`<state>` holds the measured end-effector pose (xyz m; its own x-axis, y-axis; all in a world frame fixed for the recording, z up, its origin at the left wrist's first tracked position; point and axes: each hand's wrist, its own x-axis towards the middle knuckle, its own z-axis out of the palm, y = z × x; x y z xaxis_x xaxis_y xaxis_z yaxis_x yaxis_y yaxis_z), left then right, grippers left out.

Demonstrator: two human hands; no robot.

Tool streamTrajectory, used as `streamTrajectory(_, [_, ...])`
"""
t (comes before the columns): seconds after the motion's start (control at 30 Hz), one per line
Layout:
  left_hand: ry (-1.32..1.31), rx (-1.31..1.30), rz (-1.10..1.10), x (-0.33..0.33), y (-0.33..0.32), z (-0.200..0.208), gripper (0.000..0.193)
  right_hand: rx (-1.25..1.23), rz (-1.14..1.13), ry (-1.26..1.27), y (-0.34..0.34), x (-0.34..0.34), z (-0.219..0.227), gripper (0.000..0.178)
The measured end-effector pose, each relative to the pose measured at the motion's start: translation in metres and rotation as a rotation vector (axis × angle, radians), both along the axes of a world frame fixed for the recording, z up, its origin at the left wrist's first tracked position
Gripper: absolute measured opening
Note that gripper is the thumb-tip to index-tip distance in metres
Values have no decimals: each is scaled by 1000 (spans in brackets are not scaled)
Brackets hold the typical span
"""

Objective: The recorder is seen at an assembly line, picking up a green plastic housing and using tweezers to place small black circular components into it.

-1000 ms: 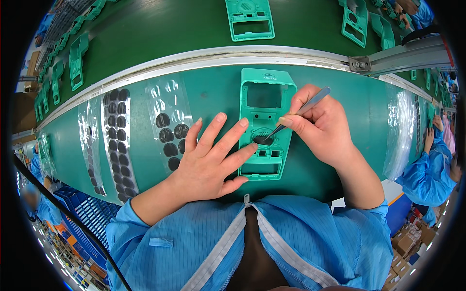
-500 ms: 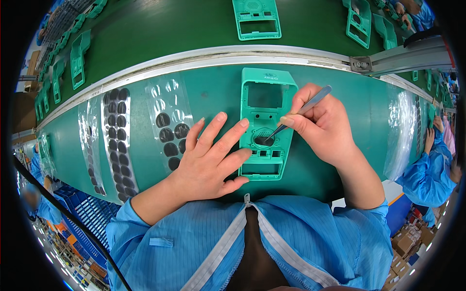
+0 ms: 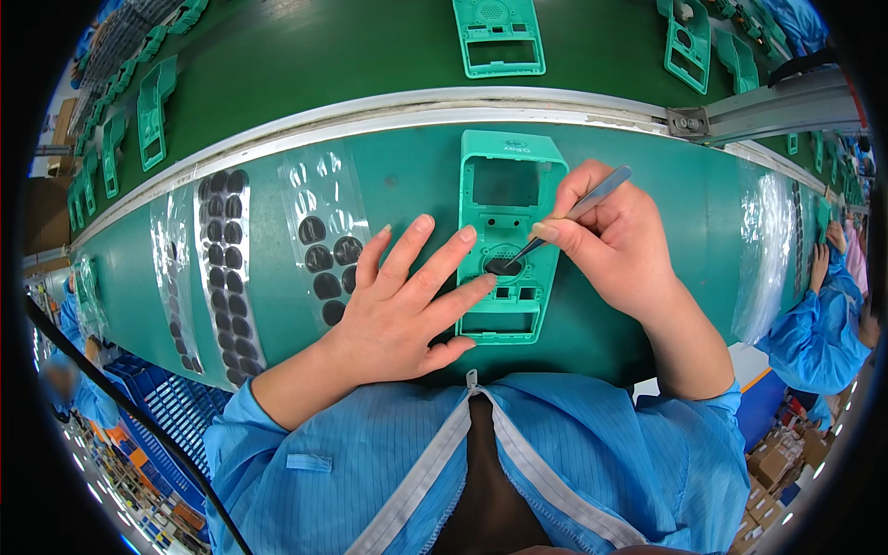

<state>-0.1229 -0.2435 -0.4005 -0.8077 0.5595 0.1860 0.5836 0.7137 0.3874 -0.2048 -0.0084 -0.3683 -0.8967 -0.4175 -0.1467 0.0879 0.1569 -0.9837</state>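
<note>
A teal-green plastic housing [image 3: 546, 176] lies on the table in front of me, with windows at its far and near ends. Over its round speaker grille sits a black round pad [image 3: 500, 267], covering the near part of the holes. My right hand [image 3: 618, 242] pinches a pair of metal tweezers [image 3: 599, 192], whose tips touch the pad. Fingers spread, my left hand [image 3: 400, 310] rests against the housing's left side. One of its fingertips reaches to the pad's near-left edge.
Left of my hand lies a clear sheet [image 3: 298, 190] with black pads; more pad strips [image 3: 223, 277] lie farther left. Beyond a metal rail [image 3: 388, 113], a green conveyor [image 3: 324, 55] carries similar housings [image 3: 500, 37]. Plastic sheets [image 3: 764, 259] and a co-worker's sleeve [image 3: 814, 338] are at right.
A finger of my left hand has moved right, onto the housing beside the pad. My right hand and tweezers stay nearly in place. The housings on the conveyor have shifted slightly right.
</note>
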Motion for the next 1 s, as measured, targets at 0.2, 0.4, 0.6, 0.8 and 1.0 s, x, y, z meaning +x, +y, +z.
streamTrajectory(0.2, [53, -121, -15, 1, 1, 1, 49, 18, -6, 9, 0, 1, 0, 16])
streamTrajectory(0.4, [71, -153, 6, 3, 5, 1, 48, 19, -5, 38, 0, 2, -2, 16])
streamTrajectory(0.6, [80, -175, 9, 4, 6, 1, 47, 35, 3, 43, 0, 1, 0, 16])
streamTrajectory(0.8, [70, -185, 7, 5, 7, 1, 49, 45, 6, 46, 0, 2, 0, 16])
streamTrajectory(1.0, [70, -176, 3, 5, 6, 0, 50, 24, 7, 44, 0, 3, -2, 17])
